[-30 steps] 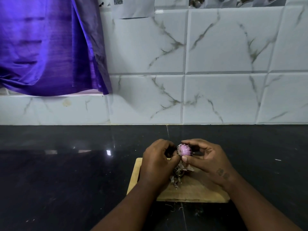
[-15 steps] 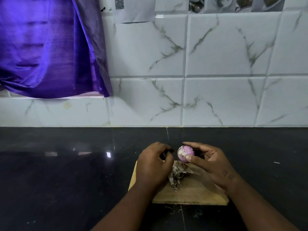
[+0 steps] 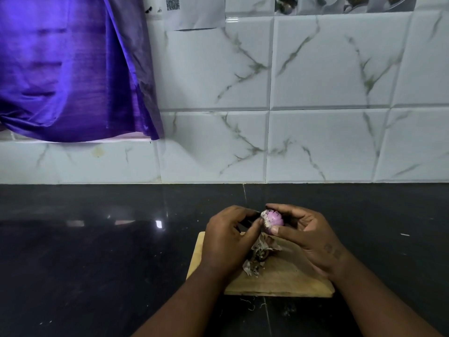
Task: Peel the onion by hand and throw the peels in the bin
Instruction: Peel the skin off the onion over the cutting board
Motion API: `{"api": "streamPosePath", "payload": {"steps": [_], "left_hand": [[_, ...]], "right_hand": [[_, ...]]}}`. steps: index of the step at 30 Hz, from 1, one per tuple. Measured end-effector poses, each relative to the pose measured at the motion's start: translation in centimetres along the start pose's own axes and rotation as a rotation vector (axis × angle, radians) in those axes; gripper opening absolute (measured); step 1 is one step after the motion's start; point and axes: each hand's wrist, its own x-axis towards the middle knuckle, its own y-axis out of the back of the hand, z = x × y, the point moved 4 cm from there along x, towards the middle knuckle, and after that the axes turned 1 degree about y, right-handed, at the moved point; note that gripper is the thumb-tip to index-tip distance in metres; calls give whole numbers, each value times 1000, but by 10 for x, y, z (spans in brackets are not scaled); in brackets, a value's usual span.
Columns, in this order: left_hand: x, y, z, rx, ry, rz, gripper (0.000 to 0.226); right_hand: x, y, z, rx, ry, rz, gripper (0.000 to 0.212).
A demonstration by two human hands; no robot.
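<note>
Lower centre: the right hand gripped the round, glossy purple onion; the left hand pinched its papery skin. Dry, crinkled peels lay on the rectangular wooden board.

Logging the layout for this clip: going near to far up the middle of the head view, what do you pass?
Pale wooden chopping board → heap of dry papery onion peels → small purple onion held in both hands → glossy black stone counter → white marble-veined wall tiles.
</note>
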Motion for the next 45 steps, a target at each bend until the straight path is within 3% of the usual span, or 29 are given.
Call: {"api": "streamPosePath", "payload": {"steps": [12,17,20,23,25,27,34,45], "left_hand": [[-2,-3,0,99,-16,10,9],[-3,-2,9,199,-105,27,24],[-3,-4,10,228,-149,8,18],[0,1,0,251,-67,64,5],[4,6,-11,206,51,129,6],[3,5,-13,129,89,95,8],[0,-2,0,30,-22,-7,15],[-2,-7,5,313,-242,5,20]], "right_hand": [[2,-2,0,-128,93,-4,47],[2,-1,-1,-144,107,-10,46],[1,-2,-3,-138,98,-10,46],[-2,-2,-5,-108,84,-3,45],[-2,-1,-6,-78,76,4,45],[-2,0,-5,-64,65,2,44],[0,0,-4,-95,59,-11,45],[1,2,1,-200,103,-32,45]]}}
